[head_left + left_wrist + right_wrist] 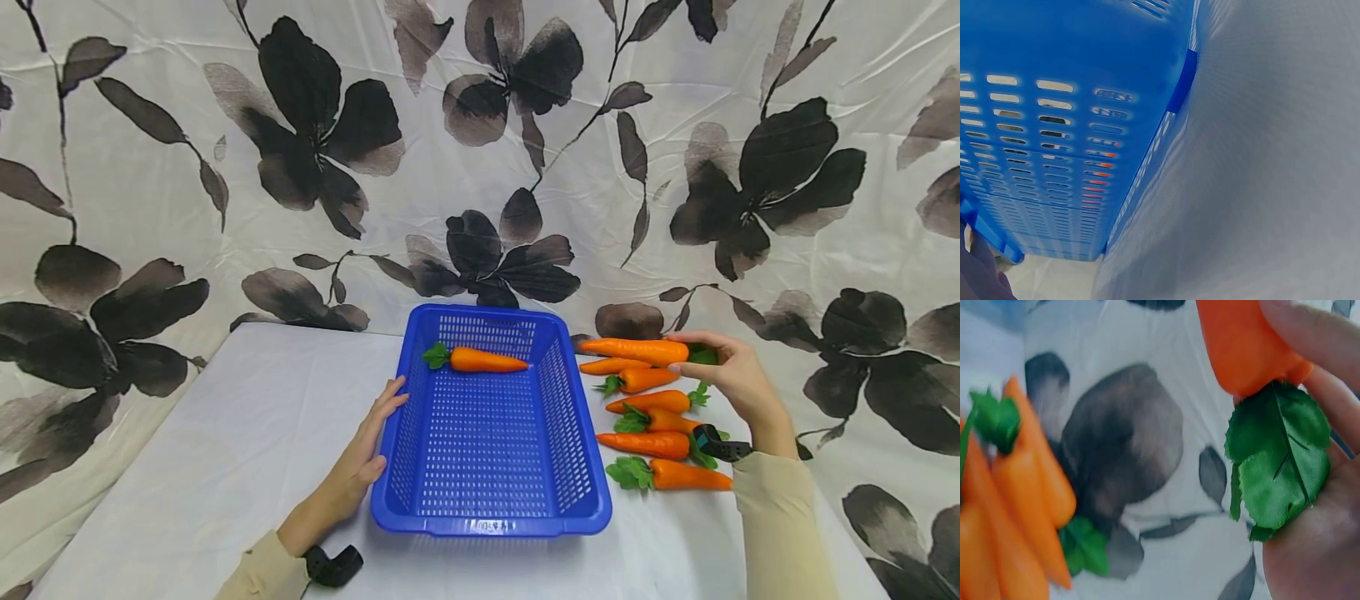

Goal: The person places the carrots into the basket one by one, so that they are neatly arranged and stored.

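My right hand point(741, 379) pinches an orange carrot point(637, 351) near its leafy end, thumb and fingers on opposite sides. In the right wrist view, the green leaves point(1285, 459) lie along the palm, and the tip runs out of frame. In the head view the held carrot points left, above the back of a row of carrots. My left hand point(351, 468) rests against the left rim of a blue perforated basket point(491, 527), fingers extended. One carrot point(487, 361) lies crosswise inside the basket near its back wall, leaves to the left.
Several more carrots point(647, 443) with green leaves lie in a row right of the basket, pointing different ways. A white cloth point(247, 433) covers the table. Behind it hangs a floral fabric point(420, 200). Each wrist wears a black band point(723, 444).
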Demonstrator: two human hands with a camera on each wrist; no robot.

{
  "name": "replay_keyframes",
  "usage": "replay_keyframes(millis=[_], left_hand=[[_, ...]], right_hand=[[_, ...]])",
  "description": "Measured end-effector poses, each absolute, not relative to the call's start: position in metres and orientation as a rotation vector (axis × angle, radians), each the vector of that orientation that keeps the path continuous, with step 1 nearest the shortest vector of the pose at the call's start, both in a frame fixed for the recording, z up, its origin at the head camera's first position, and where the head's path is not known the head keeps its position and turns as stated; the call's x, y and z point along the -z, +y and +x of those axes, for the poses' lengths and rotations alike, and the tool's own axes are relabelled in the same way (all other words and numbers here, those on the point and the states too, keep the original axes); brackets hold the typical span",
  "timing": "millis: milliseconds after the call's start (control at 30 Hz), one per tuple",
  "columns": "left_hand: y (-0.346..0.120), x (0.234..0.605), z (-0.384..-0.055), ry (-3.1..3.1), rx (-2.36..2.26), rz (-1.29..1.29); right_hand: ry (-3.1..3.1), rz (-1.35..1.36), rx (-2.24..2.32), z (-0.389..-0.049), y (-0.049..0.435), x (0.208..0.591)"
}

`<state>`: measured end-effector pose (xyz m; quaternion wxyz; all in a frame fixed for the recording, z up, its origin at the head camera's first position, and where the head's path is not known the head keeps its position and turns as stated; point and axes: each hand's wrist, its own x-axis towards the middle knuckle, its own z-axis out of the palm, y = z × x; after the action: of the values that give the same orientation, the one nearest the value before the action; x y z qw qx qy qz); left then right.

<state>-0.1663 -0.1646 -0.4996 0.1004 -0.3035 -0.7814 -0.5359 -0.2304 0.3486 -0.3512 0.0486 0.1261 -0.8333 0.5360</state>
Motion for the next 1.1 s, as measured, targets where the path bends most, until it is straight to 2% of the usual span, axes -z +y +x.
replay_keyframes(millis=[233,1100], left_hand=[[-0.165,0.499,-0.166,-2.296,1.583,-0.903],[-0.166,0.503,-0.168,-2.266,1.584,-0.921]], right_hand=[[-2.586,0.377,-1.567,-0.245,0.317,0.341],[-2.502,0.313,-1.82,-0.287,0.205,0.332]])
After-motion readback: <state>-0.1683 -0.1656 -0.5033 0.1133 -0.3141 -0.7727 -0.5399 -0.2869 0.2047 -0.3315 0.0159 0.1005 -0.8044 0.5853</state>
